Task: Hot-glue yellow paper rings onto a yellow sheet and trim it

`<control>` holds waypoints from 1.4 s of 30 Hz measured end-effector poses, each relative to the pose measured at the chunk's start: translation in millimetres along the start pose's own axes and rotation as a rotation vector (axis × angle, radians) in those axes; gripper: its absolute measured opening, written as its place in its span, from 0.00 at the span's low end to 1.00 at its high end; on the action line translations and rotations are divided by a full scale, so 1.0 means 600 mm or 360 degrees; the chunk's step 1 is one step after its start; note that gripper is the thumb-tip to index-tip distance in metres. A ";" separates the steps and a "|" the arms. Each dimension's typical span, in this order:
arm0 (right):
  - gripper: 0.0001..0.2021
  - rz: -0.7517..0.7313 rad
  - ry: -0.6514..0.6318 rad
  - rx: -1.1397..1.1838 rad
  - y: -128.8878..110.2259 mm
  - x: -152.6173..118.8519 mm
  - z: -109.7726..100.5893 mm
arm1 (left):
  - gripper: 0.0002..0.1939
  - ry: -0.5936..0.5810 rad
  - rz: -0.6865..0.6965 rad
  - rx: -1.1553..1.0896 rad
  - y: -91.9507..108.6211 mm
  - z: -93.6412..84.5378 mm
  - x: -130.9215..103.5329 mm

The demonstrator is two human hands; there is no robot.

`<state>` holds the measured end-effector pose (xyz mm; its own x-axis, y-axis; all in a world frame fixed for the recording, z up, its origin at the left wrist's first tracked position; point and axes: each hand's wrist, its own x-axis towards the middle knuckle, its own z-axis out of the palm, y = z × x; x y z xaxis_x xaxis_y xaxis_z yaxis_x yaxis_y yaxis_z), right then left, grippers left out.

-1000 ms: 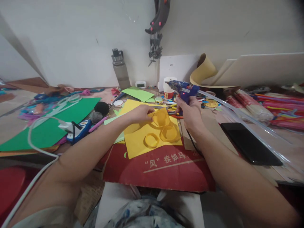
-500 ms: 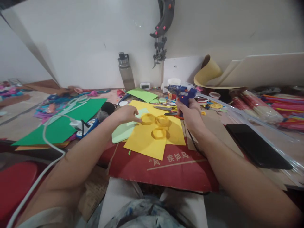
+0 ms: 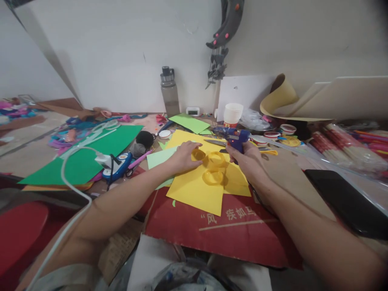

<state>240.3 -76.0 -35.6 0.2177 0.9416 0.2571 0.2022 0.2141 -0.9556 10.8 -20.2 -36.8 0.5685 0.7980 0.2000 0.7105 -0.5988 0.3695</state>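
Note:
My left hand [image 3: 184, 157] curls its thumb and fingers around the leftmost yellow paper ring [image 3: 198, 154]. Just right of it, two more yellow rings, one farther back [image 3: 216, 164] and one nearer [image 3: 213, 182], rest on yellow paper sheets [image 3: 194, 194]. A blue hot glue gun [image 3: 238, 137] is gripped in my right hand [image 3: 250, 159], its nozzle pointing left above the back of the sheets. Beneath the nozzle lie scissors [image 3: 216, 142], partly hidden by the gun and hand.
Under the sheets lies a red cardboard piece [image 3: 224, 238]. On the left are green paper [image 3: 87, 153], a blue power strip [image 3: 119, 165] and a white cable. A bottle [image 3: 170, 95] and paper cups [image 3: 233, 114] stand behind. A black phone [image 3: 345, 202] lies right.
My left hand has moved right and closed around the leftmost ring. The glue gun has come lower and nearer the rings. The whole view has shifted slightly.

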 end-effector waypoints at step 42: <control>0.21 0.0074 0.0004 -0.0566 0.034 -0.010 0.010 | 0.37 -0.0100 -0.0191 -0.0233 -0.023 -0.031 -0.011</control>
<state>237.2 -75.9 -57.6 0.2368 0.9474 0.2152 0.5118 0.0666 -0.8565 -10.4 -15.9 -26.2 0.5116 0.8544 0.0913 0.7094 -0.4800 0.5162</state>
